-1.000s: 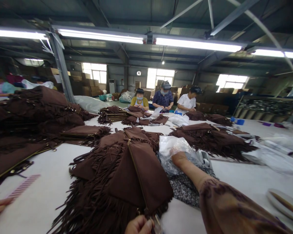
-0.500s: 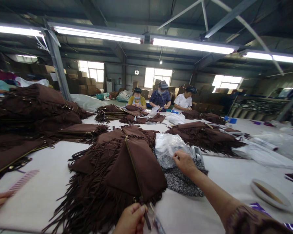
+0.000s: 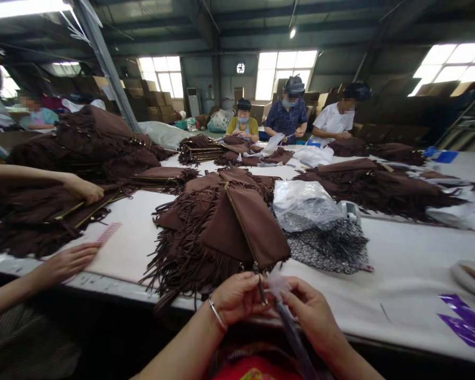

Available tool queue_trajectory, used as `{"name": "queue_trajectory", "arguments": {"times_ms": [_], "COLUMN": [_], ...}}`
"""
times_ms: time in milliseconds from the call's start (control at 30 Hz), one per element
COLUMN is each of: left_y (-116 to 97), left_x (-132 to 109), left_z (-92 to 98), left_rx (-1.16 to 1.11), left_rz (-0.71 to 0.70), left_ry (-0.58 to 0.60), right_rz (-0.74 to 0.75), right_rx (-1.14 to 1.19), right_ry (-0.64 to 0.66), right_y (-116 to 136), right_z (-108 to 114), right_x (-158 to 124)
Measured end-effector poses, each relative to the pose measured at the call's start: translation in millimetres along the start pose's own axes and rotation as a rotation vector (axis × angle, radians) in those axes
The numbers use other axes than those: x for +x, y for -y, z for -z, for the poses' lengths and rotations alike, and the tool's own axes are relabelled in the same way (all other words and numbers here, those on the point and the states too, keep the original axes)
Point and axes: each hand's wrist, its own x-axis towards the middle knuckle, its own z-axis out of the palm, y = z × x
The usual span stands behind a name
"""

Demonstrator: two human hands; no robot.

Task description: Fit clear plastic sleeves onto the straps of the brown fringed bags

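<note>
A dark brown fringed bag (image 3: 257, 227) with a gold zipper lies on top of other fringed pieces at the table's front edge. My left hand (image 3: 235, 298), with a bracelet on its wrist, is closed on the bag's brown zipper pull (image 3: 261, 289). Close beside it, my right hand (image 3: 311, 311) pinches a thin, wispy piece of clear plastic (image 3: 279, 284) against the pull. Below that hand hangs a long, dark, shiny strip (image 3: 295, 338), blurred; whether it joins the plastic I cannot tell.
A clear plastic bag (image 3: 306, 203) rests on black-and-white woven cloth (image 3: 324, 250). Right are a tape roll (image 3: 473, 277) and purple film (image 3: 467, 322). At left, a co-worker's hands (image 3: 85, 191) touch brown bags. Several people work across the table (image 3: 404, 264).
My right hand has left the clear plastic bag and come to my left hand, now pinching thin plastic. The co-worker's second arm has come into view at left. The view has tilted down.
</note>
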Motion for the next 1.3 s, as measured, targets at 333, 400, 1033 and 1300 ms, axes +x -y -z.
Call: {"name": "queue_trajectory", "arguments": {"times_ms": [333, 400, 1033, 1300], "left_y": [10, 11, -3, -4], "left_x": [9, 9, 10, 6], "left_z": [-5.1, -7.9, -15.0, -10.4], "left_rx": [0.221, 0.272, 0.043, 0.060], "left_rz": [-0.118, -0.129, -0.219, -0.219], "left_ry": [-0.220, -0.241, -0.332, -0.354], "right_rz": [0.011, 0.036, -0.054, -0.131], "right_rx": [-0.337, -0.417, -0.624, -0.557], "right_ry": [0.097, 0.087, 0.074, 0.097], "right_y": [16, 18, 19, 20], "right_z": [11, 4, -3, -6], "right_x": [11, 22, -6, -4]}}
